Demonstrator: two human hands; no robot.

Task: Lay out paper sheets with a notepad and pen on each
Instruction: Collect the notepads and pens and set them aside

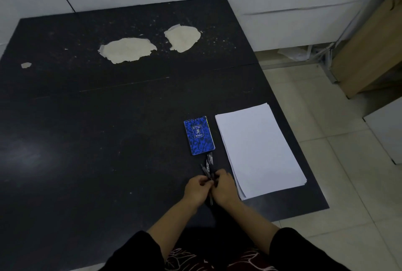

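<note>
your black table (87, 140) has wide bare room on its left and middle, with three pale patches where the surface has peeled — one small at the far left (26, 65), two large ones farther back (127, 50). your left hand (196, 190) and right hand (224, 188) meet near the front edge, fingers of both curled tight round a bundle of pens (209, 167); how many pens you cannot tell, they blur together. one blue notepad (199, 135) lies flat just beyond the pen tips. right of it, close but apart, sits one stack of white paper (258, 151), its right side running along the table's right edge, its near corner close to the front edge.
</note>
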